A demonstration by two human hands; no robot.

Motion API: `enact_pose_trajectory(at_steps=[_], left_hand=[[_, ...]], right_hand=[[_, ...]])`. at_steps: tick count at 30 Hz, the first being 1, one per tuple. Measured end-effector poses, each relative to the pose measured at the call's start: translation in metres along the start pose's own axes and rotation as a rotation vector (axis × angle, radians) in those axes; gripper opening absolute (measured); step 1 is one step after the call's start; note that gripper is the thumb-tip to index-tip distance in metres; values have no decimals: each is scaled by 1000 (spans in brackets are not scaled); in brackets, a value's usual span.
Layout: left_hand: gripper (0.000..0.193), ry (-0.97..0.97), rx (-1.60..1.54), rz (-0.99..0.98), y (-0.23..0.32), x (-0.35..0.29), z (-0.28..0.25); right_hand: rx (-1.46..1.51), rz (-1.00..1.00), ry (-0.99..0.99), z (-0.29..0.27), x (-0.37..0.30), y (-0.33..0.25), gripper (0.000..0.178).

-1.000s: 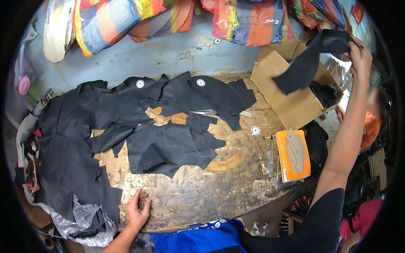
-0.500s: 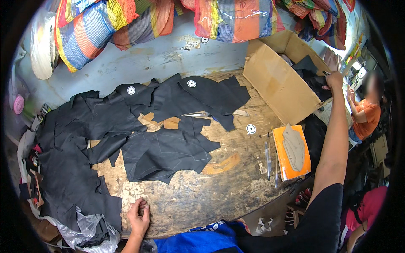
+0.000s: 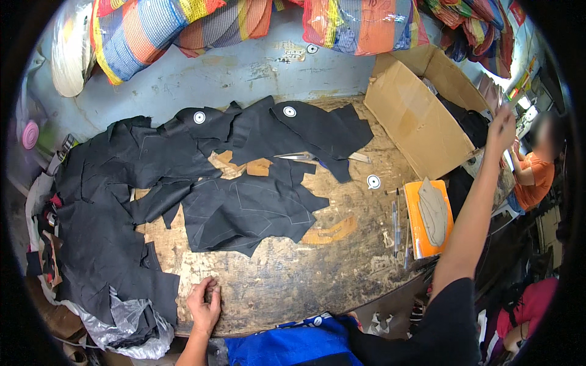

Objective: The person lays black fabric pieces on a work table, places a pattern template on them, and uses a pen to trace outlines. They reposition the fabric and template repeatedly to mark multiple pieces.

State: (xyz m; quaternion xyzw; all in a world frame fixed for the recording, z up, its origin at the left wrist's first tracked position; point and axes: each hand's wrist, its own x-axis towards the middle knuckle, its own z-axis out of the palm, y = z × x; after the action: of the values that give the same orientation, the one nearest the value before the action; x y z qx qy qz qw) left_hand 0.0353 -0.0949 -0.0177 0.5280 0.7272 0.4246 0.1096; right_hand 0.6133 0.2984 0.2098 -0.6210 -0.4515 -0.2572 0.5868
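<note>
My left hand (image 3: 204, 304) rests at the table's front edge, fingers loosely curled with a gap beside the thumb; nothing shows in it. With my right arm stretched out, my right hand (image 3: 502, 129) is just right of an open cardboard box (image 3: 421, 119). Its fingers are curled and blurred around something slim that I cannot make out. Dark material (image 3: 467, 122) lies inside the box. Across the table spread black sheets of leather-like material (image 3: 110, 244). A cut-edged black piece (image 3: 250, 210) bears pale drawn outlines. Scissors (image 3: 298, 157) lie partly beneath the black material.
An orange notebook (image 3: 414, 219) with a grey template (image 3: 432, 213) on it lies at the right of the wooden table (image 3: 293, 287), beside pens (image 3: 395, 229). Striped mesh bags (image 3: 366, 27) hang above. A person in orange (image 3: 534, 177) sits at the far right.
My right hand has moved right, away from the black material in the box. The view has shifted slightly. My left hand stays at the table edge.
</note>
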Motion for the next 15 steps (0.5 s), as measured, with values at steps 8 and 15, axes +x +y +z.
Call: enact_pose_trajectory(at_steps=[8,15], left_hand=[[28,20,-17,4,0,-1,1],[28,33,-35,-10,0,1,1]], right_hand=[[-167,149,-540,-94,-208,21,38],[-247,155,-584,-108,-246,39,49]])
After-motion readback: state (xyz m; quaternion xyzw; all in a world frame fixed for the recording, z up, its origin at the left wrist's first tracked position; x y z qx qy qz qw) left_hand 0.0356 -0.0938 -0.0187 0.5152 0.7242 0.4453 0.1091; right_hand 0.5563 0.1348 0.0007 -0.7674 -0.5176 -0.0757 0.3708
